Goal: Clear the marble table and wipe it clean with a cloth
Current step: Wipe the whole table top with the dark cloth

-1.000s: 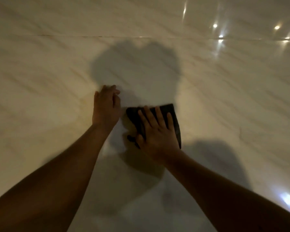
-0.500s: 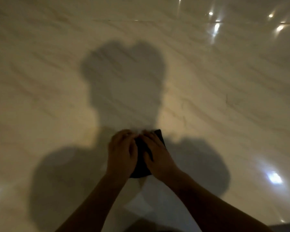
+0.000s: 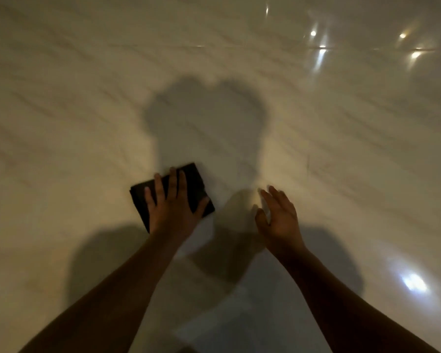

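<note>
- Left hand (image 3: 172, 212) presses flat, fingers spread, on the folded dark cloth (image 3: 195, 186), which lies tilted on the table (image 3: 341, 149).
- Right hand (image 3: 280, 220), relaxed and empty, is right of the cloth, apart from it.
- The left hand looks set to wipe.

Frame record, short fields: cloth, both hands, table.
cloth: black, folded, flat on table
left hand: palm down on cloth, fingers spread, pressing
right hand: open, right of cloth, apart from it, holds nothing; blurred, table contact unclear
table: glossy marble, light glints, person's shadow across it
</note>
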